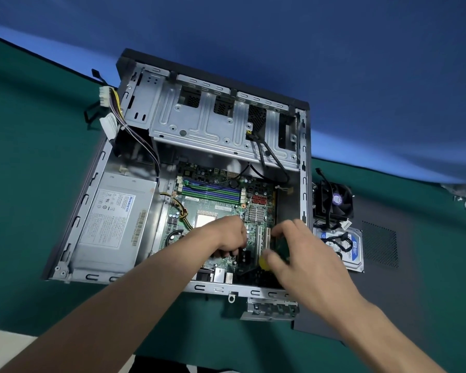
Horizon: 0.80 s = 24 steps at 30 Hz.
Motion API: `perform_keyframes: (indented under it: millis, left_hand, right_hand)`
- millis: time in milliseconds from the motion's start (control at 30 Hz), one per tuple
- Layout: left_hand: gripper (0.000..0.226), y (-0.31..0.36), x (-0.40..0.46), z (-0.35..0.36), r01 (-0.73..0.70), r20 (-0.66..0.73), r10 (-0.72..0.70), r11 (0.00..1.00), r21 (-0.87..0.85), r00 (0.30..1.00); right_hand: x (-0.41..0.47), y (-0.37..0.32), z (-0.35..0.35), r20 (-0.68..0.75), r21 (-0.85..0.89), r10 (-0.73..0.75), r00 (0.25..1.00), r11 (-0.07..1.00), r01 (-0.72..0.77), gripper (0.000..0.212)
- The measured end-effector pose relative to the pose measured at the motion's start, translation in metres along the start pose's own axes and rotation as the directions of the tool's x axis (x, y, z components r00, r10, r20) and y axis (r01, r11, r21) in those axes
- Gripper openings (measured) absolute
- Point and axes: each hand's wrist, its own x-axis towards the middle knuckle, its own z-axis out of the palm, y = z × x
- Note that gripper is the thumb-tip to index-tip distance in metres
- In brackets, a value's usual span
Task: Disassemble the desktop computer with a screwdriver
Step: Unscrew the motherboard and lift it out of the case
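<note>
Hands work over the circuit board [221, 208]: right hand [301, 254] grips the screwdriver [277, 254], left hand [230, 238] pinches something unclear; a slip could gouge it.

Green motherboard [221, 211] with blue memory slots, silver case [207, 125], grey power supply [113, 216], yellow-green screwdriver handle [273, 255], teal table [38, 130], blue backdrop [334, 49].

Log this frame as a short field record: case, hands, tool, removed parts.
case: computer case open on its side, motherboard and power supply inside
left hand: left hand, fingers curled down onto the board
right hand: right hand grips a screwdriver with a yellow-green handle
removed parts: cooler fan and hard drive on the side panel, right of the case
</note>
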Motion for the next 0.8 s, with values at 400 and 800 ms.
perform_keyframes:
  millis: [400, 800]
  left_hand:
    - [0.027, 0.002, -0.003, 0.012, -0.154, 0.168, 0.078, 0.851, 0.502, 0.983]
    - [0.014, 0.001, 0.001, 0.009, -0.472, 0.373, 0.323, 0.326, 0.819, 0.870]
  right_hand:
    - [-0.011, -0.004, 0.007, -0.095, -0.310, -0.013, 0.995, 0.951, -0.017, 0.033]
    - [-0.010, -0.001, 0.004, 0.011, 0.182, 0.014, 1.000, 0.983, -0.015, 0.027]
